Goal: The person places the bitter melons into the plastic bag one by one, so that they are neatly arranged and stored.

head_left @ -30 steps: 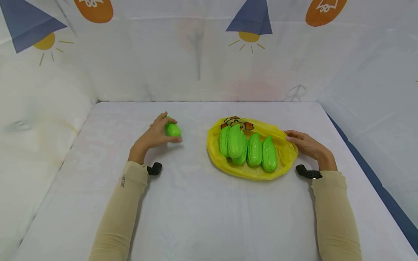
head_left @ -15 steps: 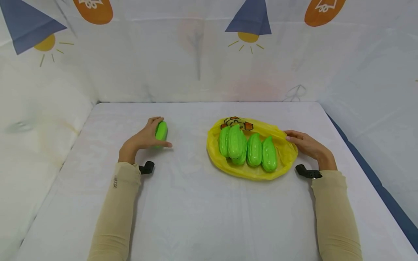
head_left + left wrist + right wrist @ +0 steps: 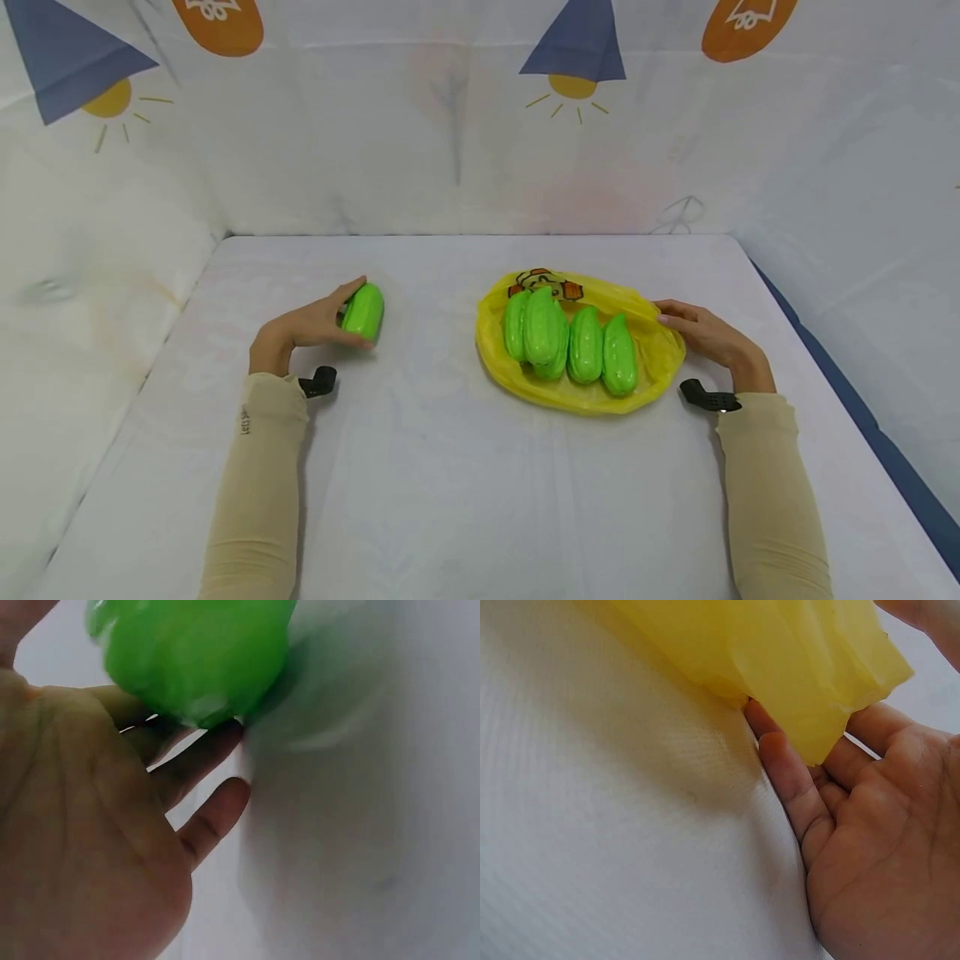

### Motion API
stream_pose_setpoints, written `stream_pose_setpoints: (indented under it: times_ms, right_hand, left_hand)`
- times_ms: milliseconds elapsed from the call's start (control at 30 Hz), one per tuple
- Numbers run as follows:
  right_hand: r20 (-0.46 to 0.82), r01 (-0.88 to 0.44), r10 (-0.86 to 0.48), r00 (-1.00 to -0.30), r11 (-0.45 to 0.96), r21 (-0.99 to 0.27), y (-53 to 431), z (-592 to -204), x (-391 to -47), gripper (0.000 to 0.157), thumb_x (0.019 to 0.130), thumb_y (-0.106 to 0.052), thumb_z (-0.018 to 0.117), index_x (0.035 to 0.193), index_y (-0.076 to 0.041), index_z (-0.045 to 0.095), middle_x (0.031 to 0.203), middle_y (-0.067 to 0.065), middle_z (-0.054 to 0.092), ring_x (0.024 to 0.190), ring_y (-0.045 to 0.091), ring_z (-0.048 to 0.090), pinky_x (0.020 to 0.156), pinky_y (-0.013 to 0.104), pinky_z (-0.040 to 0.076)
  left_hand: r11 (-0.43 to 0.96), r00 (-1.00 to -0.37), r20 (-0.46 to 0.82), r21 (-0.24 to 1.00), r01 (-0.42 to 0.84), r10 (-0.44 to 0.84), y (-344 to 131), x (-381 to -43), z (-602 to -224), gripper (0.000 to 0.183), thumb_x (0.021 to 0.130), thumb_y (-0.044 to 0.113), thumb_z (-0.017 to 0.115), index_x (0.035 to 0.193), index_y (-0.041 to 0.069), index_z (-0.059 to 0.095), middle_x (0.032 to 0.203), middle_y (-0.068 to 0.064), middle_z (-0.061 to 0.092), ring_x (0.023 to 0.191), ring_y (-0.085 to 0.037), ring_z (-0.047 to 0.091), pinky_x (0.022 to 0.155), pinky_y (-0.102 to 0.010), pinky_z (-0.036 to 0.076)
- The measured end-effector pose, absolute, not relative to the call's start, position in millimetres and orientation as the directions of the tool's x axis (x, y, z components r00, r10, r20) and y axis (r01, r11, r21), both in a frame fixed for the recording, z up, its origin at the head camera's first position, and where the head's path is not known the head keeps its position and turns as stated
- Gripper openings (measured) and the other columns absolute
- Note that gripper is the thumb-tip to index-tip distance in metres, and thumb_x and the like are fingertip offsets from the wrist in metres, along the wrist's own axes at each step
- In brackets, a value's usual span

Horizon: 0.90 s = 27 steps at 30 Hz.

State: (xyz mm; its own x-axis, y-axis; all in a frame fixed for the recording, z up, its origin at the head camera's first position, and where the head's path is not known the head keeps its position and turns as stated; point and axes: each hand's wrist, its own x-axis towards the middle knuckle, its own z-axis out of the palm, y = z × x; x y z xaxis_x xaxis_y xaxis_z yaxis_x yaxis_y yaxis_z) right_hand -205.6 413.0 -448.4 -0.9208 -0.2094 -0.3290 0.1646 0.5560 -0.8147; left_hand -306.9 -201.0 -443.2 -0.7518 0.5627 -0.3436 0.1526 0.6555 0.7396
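A shiny green toy cucumber [image 3: 364, 312] sits between the thumb and fingers of my left hand [image 3: 303, 325], left of centre. In the left wrist view the fingers curve beneath the toy cucumber [image 3: 199, 656], and its upper end runs out of frame. On the right, a yellow plastic bag [image 3: 651, 375] is spread like a shallow bowl, with several more green toy cucumbers [image 3: 585, 346] lying side by side in it. My right hand [image 3: 705, 333] holds the bag's right edge; in the right wrist view the yellow plastic [image 3: 795, 667] hides some fingertips.
A white-covered table [image 3: 450, 483] spreads beneath both arms. Behind it rises a white cloth wall [image 3: 337, 150] printed with lamps and orange shapes. More white cloth encloses the left and right sides. A black camera mount [image 3: 318, 382] juts from the left wrist.
My left hand has carried the toy cucumber leftward and a little nearer, turning it so more of its side shows. The right hand and the bag have stayed in place.
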Motion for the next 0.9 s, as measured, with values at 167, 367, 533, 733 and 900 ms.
stream_pose_setpoints:
  times_ms: [167, 367, 533, 733, 900]
  right_hand:
    - [-0.329, 0.164, -0.213, -0.920, 0.552, -0.817, 413.1, -448.2, -204.8, 0.056, 0.104, -0.033, 0.047, 0.148, -0.001, 0.033, 0.129, -0.014, 0.047, 0.114, -0.002, 0.047, 0.093, 0.005, 0.038]
    - [-0.322, 0.155, -0.222, -0.920, 0.550, -0.821, 413.6, -448.1, -204.4, 0.054, 0.105, -0.032, 0.045, 0.147, -0.001, 0.034, 0.127, -0.015, 0.047, 0.113, -0.001, 0.047, 0.092, 0.005, 0.039]
    - [-0.325, 0.157, -0.216, -0.921, 0.557, -0.816, 413.1, -447.5, -204.3, 0.056, 0.104, -0.034, 0.046, 0.148, -0.001, 0.034, 0.130, -0.011, 0.046, 0.113, -0.001, 0.047, 0.092, 0.005, 0.039]
    - [-0.329, 0.161, -0.210, -0.921, 0.564, -0.810, 413.1, -447.6, -204.4, 0.055, 0.105, -0.034, 0.045, 0.148, -0.001, 0.034, 0.130, -0.010, 0.046, 0.113, -0.002, 0.046, 0.092, 0.005, 0.038]
    - [-0.327, 0.160, -0.208, -0.922, 0.565, -0.809, 413.3, -447.7, -204.6, 0.056, 0.104, -0.034, 0.046, 0.148, -0.001, 0.034, 0.130, -0.010, 0.046, 0.113, -0.001, 0.046, 0.092, 0.005, 0.038]
  left_hand:
    - [0.658, -0.762, -0.317, 0.731, 0.184, 0.565, -200.6, -306.5, -444.2, 0.123, 0.072, 0.034, 0.087, 0.159, 0.016, 0.001, 0.159, -0.017, 0.006, 0.142, -0.039, 0.019, 0.114, -0.065, 0.019]
    - [0.660, -0.771, -0.339, 0.739, 0.137, 0.539, -199.9, -304.1, -444.1, 0.122, 0.071, 0.034, 0.087, 0.157, 0.015, 0.003, 0.156, -0.022, 0.013, 0.142, -0.040, 0.020, 0.114, -0.063, 0.019]
    - [0.686, -0.793, -0.343, 0.717, 0.125, 0.503, -205.8, -303.1, -443.8, 0.123, 0.069, 0.037, 0.089, 0.155, 0.014, 0.004, 0.155, -0.024, 0.018, 0.143, -0.040, 0.020, 0.115, -0.062, 0.019]
    - [0.742, -0.806, -0.333, 0.644, 0.184, 0.489, -208.2, -302.5, -440.6, 0.127, 0.067, 0.041, 0.089, 0.155, 0.009, 0.004, 0.157, -0.025, 0.016, 0.143, -0.043, 0.020, 0.113, -0.065, 0.020]
    - [0.815, -0.813, -0.332, 0.512, 0.270, 0.478, -203.2, -301.9, -434.6, 0.126, 0.065, 0.053, 0.086, 0.155, 0.007, 0.011, 0.153, -0.026, 0.022, 0.135, -0.045, 0.030, 0.104, -0.070, 0.029]
